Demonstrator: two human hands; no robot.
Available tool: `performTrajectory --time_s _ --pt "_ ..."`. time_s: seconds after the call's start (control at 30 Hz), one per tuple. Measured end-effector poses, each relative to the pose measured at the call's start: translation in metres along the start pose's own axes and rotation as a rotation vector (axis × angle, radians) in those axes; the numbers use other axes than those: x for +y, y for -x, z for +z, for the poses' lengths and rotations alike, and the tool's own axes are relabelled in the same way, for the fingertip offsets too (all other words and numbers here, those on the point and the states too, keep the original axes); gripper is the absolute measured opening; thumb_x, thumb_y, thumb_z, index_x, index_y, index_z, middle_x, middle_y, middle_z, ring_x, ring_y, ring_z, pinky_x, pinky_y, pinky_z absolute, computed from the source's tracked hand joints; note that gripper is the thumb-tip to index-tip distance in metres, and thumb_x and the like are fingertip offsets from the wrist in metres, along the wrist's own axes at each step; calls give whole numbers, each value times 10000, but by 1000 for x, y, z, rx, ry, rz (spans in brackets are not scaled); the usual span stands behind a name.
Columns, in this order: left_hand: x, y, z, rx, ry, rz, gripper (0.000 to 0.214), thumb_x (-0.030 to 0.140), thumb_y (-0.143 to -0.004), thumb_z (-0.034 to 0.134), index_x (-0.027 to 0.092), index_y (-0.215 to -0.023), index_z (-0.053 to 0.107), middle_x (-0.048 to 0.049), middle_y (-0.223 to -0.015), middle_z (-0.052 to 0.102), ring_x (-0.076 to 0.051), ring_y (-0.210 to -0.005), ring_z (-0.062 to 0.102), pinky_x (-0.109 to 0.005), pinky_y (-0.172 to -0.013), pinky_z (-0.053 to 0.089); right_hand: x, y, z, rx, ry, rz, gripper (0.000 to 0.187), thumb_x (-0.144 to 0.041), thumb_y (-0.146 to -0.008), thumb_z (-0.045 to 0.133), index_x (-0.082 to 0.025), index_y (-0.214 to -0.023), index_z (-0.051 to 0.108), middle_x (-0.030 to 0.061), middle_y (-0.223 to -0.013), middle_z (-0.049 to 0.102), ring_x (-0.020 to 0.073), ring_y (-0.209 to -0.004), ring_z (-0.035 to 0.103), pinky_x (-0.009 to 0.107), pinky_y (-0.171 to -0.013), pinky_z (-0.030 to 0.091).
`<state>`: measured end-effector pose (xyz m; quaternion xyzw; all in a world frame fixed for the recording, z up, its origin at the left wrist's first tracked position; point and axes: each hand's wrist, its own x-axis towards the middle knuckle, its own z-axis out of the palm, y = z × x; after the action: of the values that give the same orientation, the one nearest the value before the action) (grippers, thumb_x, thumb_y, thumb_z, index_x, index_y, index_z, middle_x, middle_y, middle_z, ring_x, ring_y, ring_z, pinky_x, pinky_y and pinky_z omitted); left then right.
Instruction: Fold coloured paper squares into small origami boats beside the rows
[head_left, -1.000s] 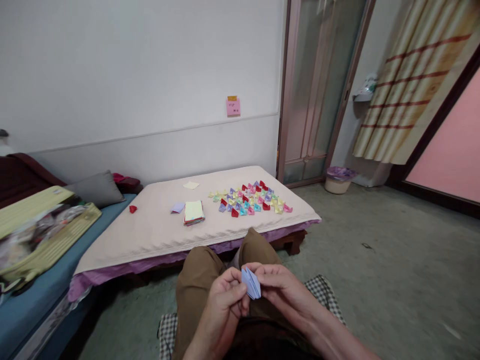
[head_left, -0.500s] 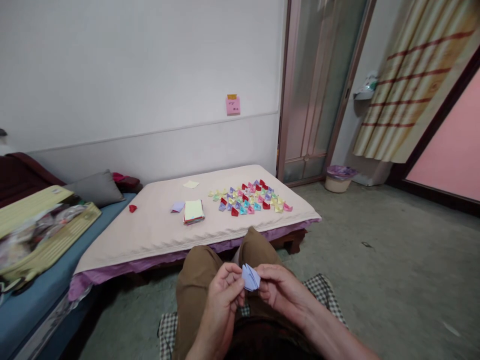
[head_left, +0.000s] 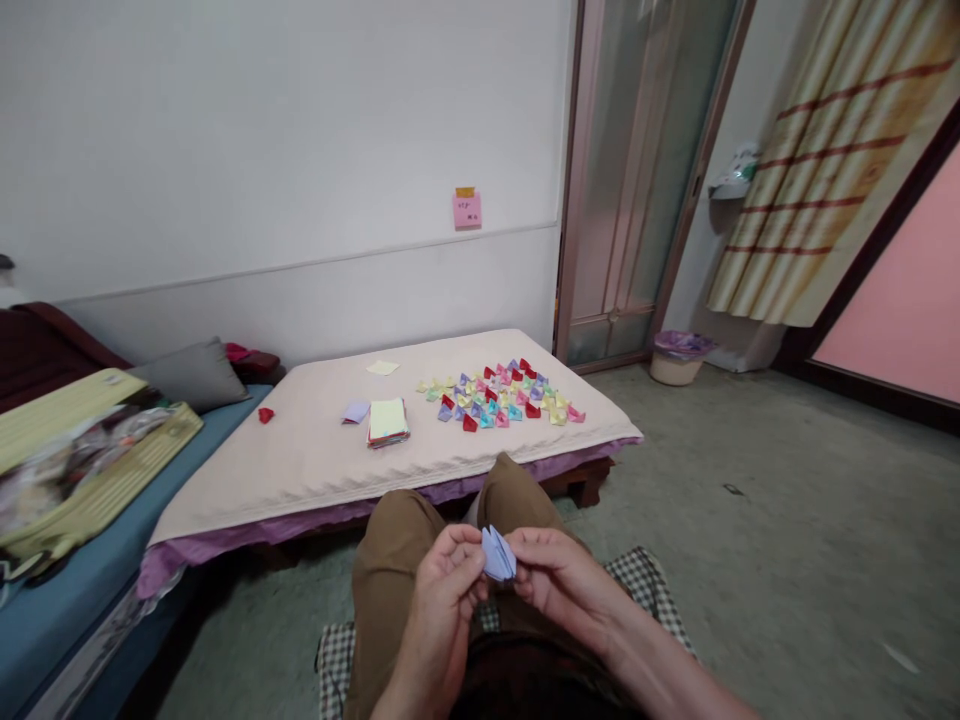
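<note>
Over my knees, my left hand (head_left: 442, 592) and my right hand (head_left: 564, 583) pinch a small folded lilac paper (head_left: 496, 554) between thumbs and fingertips. The fingers of both hands are closed on it. Ahead, on the low cloth-covered platform (head_left: 315, 460), lie several finished folded paper pieces (head_left: 501, 396) in mixed colours. To their left sits a stack of square paper sheets (head_left: 387, 423) with a loose lilac sheet (head_left: 355, 412) beside it.
A single red folded piece (head_left: 265, 416) and a pale yellow sheet (head_left: 382, 369) lie apart on the platform. A blue mattress with a yellow bag (head_left: 82, 470) and grey pillow (head_left: 193, 377) is at left. A bin (head_left: 676, 358) stands by the sliding door. Concrete floor stretches right.
Both hands have lifted slightly and drawn closer, squeezing the lilac paper into a smaller, tighter shape. Nothing on the platform has moved.
</note>
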<state>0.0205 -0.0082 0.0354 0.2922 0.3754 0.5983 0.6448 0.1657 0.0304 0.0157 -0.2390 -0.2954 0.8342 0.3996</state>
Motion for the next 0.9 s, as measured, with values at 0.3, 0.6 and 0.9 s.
performTrajectory --time_s 0.3,0.6,0.9 --pt "-12 -8 -7 -57 -88 131 501 173 -528 793 191 -985 587 -42 -884 640 -148 -690 612 -247 -628 474 2 -3 0 70 -77 25 77 -137 -669 727 -100 -633 670 -29 -546 537 51 -487 439 160 -507 373" --pt "-8 1 -4 34 -814 446 225 86 -673 580 205 -831 688 -95 -1176 542 -217 -937 611 -300 -733 496 3 -4 1 80 -25 -17 72 -158 -668 709 -119 -625 666 -13 -563 554 82 -506 442 200 -521 362" --pt "-10 1 -8 63 -1011 596 165 114 -755 567 195 -847 677 -111 -1150 559 -232 -1005 606 -343 -828 497 3 -4 2 101 -24 -31 76 -156 -656 708 -123 -605 663 -23 -540 511 71 -494 414 192 -499 352"
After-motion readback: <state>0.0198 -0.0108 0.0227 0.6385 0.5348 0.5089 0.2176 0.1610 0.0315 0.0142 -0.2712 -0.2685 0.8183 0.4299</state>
